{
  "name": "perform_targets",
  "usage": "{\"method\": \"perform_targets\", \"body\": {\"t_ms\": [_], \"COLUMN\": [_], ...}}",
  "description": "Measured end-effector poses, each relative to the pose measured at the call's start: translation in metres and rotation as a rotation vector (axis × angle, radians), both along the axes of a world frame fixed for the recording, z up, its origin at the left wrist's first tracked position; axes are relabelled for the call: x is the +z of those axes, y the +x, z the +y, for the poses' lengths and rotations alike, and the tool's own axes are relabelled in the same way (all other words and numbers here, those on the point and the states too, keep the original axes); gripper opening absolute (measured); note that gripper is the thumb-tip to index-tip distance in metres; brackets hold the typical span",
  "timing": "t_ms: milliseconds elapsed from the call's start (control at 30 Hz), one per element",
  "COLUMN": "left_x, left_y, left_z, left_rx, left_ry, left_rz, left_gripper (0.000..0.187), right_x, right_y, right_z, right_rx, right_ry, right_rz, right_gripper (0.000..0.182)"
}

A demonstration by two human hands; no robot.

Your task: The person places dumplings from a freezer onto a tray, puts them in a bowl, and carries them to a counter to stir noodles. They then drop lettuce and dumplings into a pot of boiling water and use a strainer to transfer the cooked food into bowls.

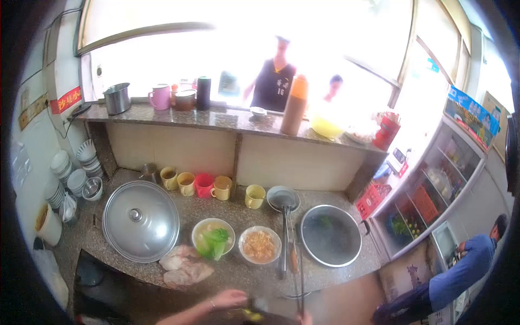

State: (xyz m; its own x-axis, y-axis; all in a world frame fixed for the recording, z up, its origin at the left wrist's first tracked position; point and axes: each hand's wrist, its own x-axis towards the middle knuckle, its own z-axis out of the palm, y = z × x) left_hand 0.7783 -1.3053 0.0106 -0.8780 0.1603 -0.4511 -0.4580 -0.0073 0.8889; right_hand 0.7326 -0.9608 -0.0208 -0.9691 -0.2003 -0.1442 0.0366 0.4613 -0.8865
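My left hand (229,299) is over the dark area below the counter's front edge, fingers loosely stretched out, with nothing visible in them. Only a small part of my right hand (306,318) shows at the bottom edge, closed around what look like long dark chopsticks (301,281) standing almost upright. Ahead of my hands is a bowl of soup with green leaves (212,241). Beside it is a bowl of orange-brown food (259,245). A ladle (284,238) and a wooden-handled utensil (294,260) lie to their right. Pale crumpled cloth (185,266) lies left of my left hand.
A large lidded pan (141,222) stands left and a round steaming pot (331,236) right. Several mugs (186,184) line the back. Stacked bowls (77,181) stand far left. A shelf (216,122) holds bottles. People (273,81) are beyond it; a blue-clothed person (460,271) is at right.
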Motion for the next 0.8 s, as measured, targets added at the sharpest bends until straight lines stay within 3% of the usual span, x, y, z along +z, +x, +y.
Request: {"method": "perform_targets", "body": {"t_ms": [33, 100, 167, 233, 300, 367, 433, 467, 500, 533, 567, 633, 700, 767, 800], "left_x": [0.023, 0.082, 0.1, 0.099, 0.161, 0.184, 0.178, 0.186, 0.19, 0.166, 0.168, 0.154, 0.132, 0.093, 0.086], "left_y": [-0.014, -0.036, -0.061, -0.083, -0.084, -0.08, -0.078, -0.07, -0.06, -0.056, -0.045, -0.024, -0.005, 0.022, 0.035], "left_z": [0.01, 0.029, 0.037, 0.04, 0.036, 0.04, 0.062, 0.07, 0.075, 0.077, 0.077, 0.06, 0.038, 0.018, 0.005], "left_rx": [-0.11, -0.183, -0.277, -0.127, 0.052, 0.229, 0.178, 0.15, 0.122, 0.022, -0.022, -0.274, -0.326, -0.062, 0.064], "left_ry": [0.019, 0.383, 0.282, 0.783, 1.127, 1.161, 1.041, 1.021, 1.007, 0.974, 0.948, 0.654, 0.439, 0.415, 0.431], "left_rz": [0.002, 0.115, 0.414, 0.365, 0.31, 0.253, 0.217, 0.13, 0.038, -0.022, 0.028, 0.165, 0.109, -0.04, -0.072], "left_gripper": [0.044, 0.045, 0.04, 0.042, 0.044, 0.042, 0.049, 0.055, 0.061, 0.072, 0.069, 0.063, 0.057, 0.047, 0.045], "right_x": [0.054, 0.081, 0.199, 0.204, 0.212, 0.244, 0.236, 0.232, 0.236, 0.235, 0.249, 0.277, 0.257, 0.207, 0.201], "right_y": [0.013, -0.008, -0.012, -0.044, -0.048, -0.03, -0.037, -0.054, -0.056, -0.07, -0.073, -0.082, -0.091, -0.099, -0.094], "right_z": [-0.028, -0.052, -0.101, -0.088, -0.081, -0.123, -0.148, -0.148, -0.146, -0.152, -0.151, -0.156, -0.161, -0.159, -0.157], "right_rx": [-0.038, 0.43, 0.693, 0.863, 0.538, 0.249, 0.29, 0.37, 0.344, 0.339, 0.315, 0.335, 0.373, 0.473, 0.386], "right_ry": [-0.359, -0.088, 0.245, -0.244, -0.73, -0.844, -0.768, -0.488, -0.447, -0.475, -0.449, -0.069, 0.156, 0.252, 0.25], "right_rz": [-0.203, -0.199, -0.261, -0.475, -0.408, 0.027, 0.452, 0.77, 0.626, 0.679, 0.478, 0.532, 0.483, 0.432, 0.204], "right_gripper": [0.039, 0.053, 0.03, 0.031, 0.041, 0.04, 0.03, 0.01, 0.012, 0.023, 0.027, 0.029, 0.03, 0.03, 0.026]}}
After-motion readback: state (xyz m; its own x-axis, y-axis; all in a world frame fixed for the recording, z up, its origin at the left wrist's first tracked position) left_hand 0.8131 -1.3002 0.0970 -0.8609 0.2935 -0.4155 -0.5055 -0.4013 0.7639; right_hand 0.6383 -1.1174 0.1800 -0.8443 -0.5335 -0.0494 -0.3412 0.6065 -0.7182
